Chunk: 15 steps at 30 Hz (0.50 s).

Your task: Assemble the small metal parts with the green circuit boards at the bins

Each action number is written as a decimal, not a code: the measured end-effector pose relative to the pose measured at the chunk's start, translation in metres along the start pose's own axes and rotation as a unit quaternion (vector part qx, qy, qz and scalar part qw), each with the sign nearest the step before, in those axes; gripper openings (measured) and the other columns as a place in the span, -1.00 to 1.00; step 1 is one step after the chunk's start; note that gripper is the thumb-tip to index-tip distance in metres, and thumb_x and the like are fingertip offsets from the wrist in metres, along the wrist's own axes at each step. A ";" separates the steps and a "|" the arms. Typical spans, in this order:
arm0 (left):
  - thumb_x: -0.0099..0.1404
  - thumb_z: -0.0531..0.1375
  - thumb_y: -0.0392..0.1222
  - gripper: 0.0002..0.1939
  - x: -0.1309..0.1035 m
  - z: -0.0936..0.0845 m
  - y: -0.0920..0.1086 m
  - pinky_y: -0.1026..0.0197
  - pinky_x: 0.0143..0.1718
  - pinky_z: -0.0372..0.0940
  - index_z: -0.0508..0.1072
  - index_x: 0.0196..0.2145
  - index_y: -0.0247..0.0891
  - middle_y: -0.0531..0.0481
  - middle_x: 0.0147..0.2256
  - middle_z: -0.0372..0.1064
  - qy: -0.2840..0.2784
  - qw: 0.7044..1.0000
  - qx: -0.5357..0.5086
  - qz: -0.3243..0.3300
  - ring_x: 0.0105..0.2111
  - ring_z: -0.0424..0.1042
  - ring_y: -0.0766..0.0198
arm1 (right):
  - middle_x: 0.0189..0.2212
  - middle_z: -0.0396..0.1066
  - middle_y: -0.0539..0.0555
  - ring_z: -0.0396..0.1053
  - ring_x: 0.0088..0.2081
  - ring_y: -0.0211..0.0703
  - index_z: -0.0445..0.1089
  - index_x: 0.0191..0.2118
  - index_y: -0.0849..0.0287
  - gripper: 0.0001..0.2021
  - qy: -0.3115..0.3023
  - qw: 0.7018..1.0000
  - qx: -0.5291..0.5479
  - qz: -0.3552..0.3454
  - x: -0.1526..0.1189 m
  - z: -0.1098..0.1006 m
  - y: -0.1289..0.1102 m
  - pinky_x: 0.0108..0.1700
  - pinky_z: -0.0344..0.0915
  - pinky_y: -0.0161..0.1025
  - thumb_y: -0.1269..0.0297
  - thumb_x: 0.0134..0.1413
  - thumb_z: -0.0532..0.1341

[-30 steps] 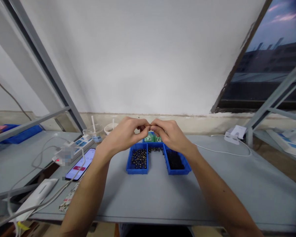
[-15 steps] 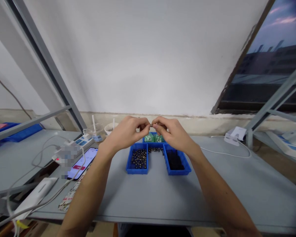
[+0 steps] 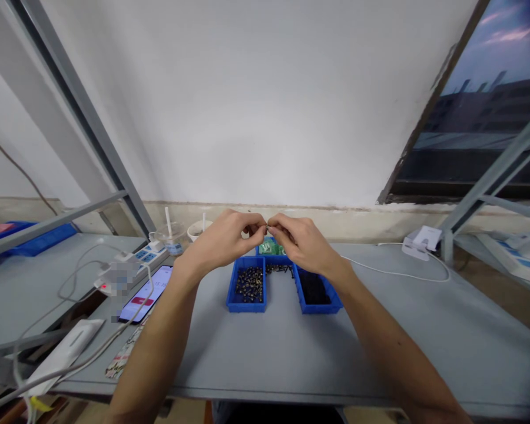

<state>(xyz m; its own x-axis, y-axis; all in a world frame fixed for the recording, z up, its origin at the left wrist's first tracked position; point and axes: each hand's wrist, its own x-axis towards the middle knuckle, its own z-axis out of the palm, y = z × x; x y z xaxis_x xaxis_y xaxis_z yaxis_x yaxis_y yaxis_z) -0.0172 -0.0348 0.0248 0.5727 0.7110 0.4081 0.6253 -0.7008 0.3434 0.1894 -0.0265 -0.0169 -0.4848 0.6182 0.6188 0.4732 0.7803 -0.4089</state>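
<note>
My left hand (image 3: 238, 233) and my right hand (image 3: 295, 237) meet fingertip to fingertip above the bins. Both are closed in a pinch on one small metal piece (image 3: 267, 227), mostly hidden by the fingers and too small to name. Below my left hand stands a blue bin (image 3: 246, 307) of small brassy metal parts (image 3: 249, 284). Under my right wrist is another blue bin (image 3: 321, 308) with black pieces (image 3: 312, 287) inside. Behind them a third blue bin (image 3: 274, 259) holds green-and-white items (image 3: 269, 246), partly covered by my right hand. Several dark screw-like parts (image 3: 279, 268) lie between the bins.
To the left are a lit phone (image 3: 148, 294), a power strip (image 3: 152, 254), loose white cables (image 3: 92, 358) and a plastic cup (image 3: 173, 240) with a straw. A white box with a cable (image 3: 419, 242) sits at the right. A wall (image 3: 265, 118) rises behind the table (image 3: 265, 353).
My right hand has shifted slightly left, and its fingertips are closer to those of my left hand. The left hand has barely moved.
</note>
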 end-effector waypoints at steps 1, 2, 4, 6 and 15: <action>0.41 0.07 -0.14 -0.69 0.000 0.000 -0.001 0.29 -0.40 0.15 0.53 -0.38 -0.26 0.09 -0.47 0.47 -0.003 1.000 0.001 0.000 -0.49 0.32 0.37 | -0.50 0.29 -0.08 0.17 -0.49 -0.32 0.35 -0.20 0.18 -0.84 0.001 1.000 0.001 -0.001 0.000 0.001 0.000 -0.34 0.07 -0.30 0.30 0.40 0.06; 0.42 0.06 -0.13 -0.69 0.000 -0.001 -0.001 0.28 -0.40 0.15 0.53 -0.38 -0.26 0.08 -0.46 0.47 -0.007 1.000 0.000 0.000 -0.49 0.33 0.37 | -0.51 0.27 -0.09 0.15 -0.50 -0.32 0.35 -0.21 0.18 -0.84 0.001 1.000 0.001 -0.001 0.000 0.002 0.001 -0.36 0.06 -0.30 0.30 0.40 0.06; 0.42 0.05 -0.13 -0.67 -0.001 -0.001 -0.003 0.28 -0.41 0.14 0.54 -0.37 -0.27 0.07 -0.46 0.47 -0.015 1.000 -0.001 0.001 -0.49 0.32 0.37 | -0.54 0.23 -0.11 0.12 -0.52 -0.34 0.34 -0.23 0.18 -0.84 0.000 1.000 0.006 0.005 0.001 0.004 0.001 -0.38 0.04 -0.30 0.30 0.39 0.07; 0.43 0.05 -0.12 -0.67 -0.001 -0.002 -0.004 0.28 -0.41 0.14 0.54 -0.37 -0.28 0.07 -0.46 0.47 -0.020 1.000 -0.001 0.002 -0.49 0.31 0.37 | -0.55 0.21 -0.12 0.10 -0.53 -0.34 0.32 -0.25 0.17 -0.83 -0.004 1.000 0.021 0.017 0.001 0.006 0.001 -0.39 0.03 -0.30 0.29 0.39 0.07; 0.45 0.05 -0.12 -0.64 0.001 0.001 -0.010 0.25 -0.43 0.04 0.53 -0.40 -0.28 0.07 -0.53 0.40 -0.030 0.999 0.020 0.013 -0.55 0.19 0.40 | -0.55 0.21 -0.11 0.15 -0.50 -0.32 0.29 -0.30 0.13 -0.78 -0.050 0.987 0.118 0.096 0.004 0.004 0.004 -0.42 0.03 -0.30 0.21 0.40 0.06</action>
<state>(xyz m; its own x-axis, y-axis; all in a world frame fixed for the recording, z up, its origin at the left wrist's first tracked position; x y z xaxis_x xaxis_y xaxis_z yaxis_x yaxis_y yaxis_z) -0.0222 -0.0268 0.0208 0.6196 0.6955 0.3639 0.6292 -0.7172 0.2995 0.1864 -0.0205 -0.0194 -0.4788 0.7534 0.4507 0.3845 0.6415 -0.6638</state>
